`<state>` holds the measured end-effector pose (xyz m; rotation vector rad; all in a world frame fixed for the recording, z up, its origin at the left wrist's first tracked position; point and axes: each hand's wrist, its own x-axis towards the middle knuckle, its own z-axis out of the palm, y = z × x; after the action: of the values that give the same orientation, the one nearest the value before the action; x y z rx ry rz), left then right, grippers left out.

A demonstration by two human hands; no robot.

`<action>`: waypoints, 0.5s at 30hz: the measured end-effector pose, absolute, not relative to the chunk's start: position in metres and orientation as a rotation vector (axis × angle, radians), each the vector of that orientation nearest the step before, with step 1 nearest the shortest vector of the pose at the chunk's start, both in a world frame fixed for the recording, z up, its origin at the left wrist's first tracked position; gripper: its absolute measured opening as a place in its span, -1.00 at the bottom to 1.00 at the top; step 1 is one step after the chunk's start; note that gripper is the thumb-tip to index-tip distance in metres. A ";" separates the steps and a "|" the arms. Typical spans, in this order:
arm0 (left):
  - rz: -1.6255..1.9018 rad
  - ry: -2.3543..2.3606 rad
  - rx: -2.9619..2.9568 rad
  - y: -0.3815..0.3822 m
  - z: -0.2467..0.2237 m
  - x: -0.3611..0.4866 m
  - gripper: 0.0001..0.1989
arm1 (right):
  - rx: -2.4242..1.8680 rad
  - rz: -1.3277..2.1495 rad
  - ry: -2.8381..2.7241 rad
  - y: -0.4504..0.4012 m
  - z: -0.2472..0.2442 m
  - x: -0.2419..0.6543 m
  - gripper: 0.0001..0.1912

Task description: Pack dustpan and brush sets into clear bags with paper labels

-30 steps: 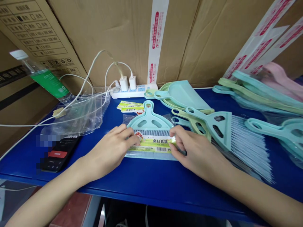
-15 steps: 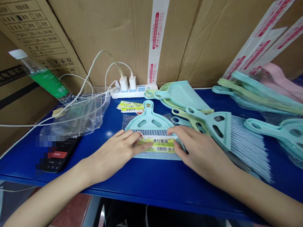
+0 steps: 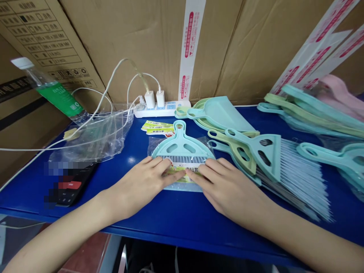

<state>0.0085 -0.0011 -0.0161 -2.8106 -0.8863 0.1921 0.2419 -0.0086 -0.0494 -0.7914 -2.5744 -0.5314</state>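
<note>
A light-blue dustpan and brush set in a clear plastic bag lies flat in front of me, handles pointing away. Across its bristles runs a yellow-green and white paper label, partly covered by my fingers. My left hand holds the set's left side, fingers bent together and thumb lying on the label. From the right, my right hand rests over the label's right part with fingers apart, its thumb tip close to my left thumb. More labels lie just beyond the set.
Loose brushes and dustpans lie to the right, with bagged sets farther over. At the back is a power strip with cables. A bottle, plastic bag and phone are left. Cardboard boxes stand behind.
My right hand has moved left from the set's right edge onto the label, covering more of its print. My left hand stays nearly where it was.
</note>
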 end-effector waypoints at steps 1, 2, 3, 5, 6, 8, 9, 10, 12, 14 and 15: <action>0.204 -0.888 -2.804 -0.001 -0.017 0.009 -0.36 | -0.791 -0.527 -2.575 -0.009 -0.049 0.242 -0.67; 0.215 -0.889 -2.799 -0.001 -0.017 0.009 -0.36 | -0.794 -0.521 -2.575 -0.008 -0.049 0.243 -0.68; 0.224 -0.888 -2.796 -0.002 -0.017 0.009 -0.35 | -0.801 -0.511 -2.577 -0.008 -0.049 0.243 -0.69; 0.229 -0.894 -2.787 -0.002 -0.017 0.010 -0.36 | -0.818 -0.493 -2.576 -0.007 -0.047 0.245 -0.70; 0.231 -0.901 -2.783 -0.002 -0.017 0.011 -0.37 | -0.829 -0.486 -2.575 -0.007 -0.047 0.245 -0.69; 0.224 -0.912 -2.784 -0.001 -0.016 0.011 -0.39 | -0.845 -0.481 -2.576 -0.006 -0.045 0.247 -0.68; 0.219 -0.915 -2.789 -0.001 -0.015 0.011 -0.39 | -0.852 -0.483 -2.578 -0.005 -0.044 0.247 -0.68; 0.210 -0.918 -2.795 -0.001 -0.014 0.011 -0.40 | -0.857 -0.489 -2.579 -0.005 -0.044 0.248 -0.68; 0.198 -0.927 -2.806 -0.001 -0.012 0.010 -0.42 | -0.860 -0.500 -2.583 -0.005 -0.043 0.250 -0.68; 0.191 -0.948 -2.811 -0.002 -0.011 0.010 -0.44 | -0.868 -0.509 -2.584 -0.006 -0.041 0.252 -0.68; 0.188 -0.962 -2.811 -0.002 -0.011 0.010 -0.45 | -0.875 -0.507 -2.586 -0.006 -0.041 0.253 -0.68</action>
<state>0.0100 -0.0021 -0.0105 -2.8111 -0.9616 0.1883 0.2527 -0.0063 -0.0407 -0.8754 -2.5858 -0.5067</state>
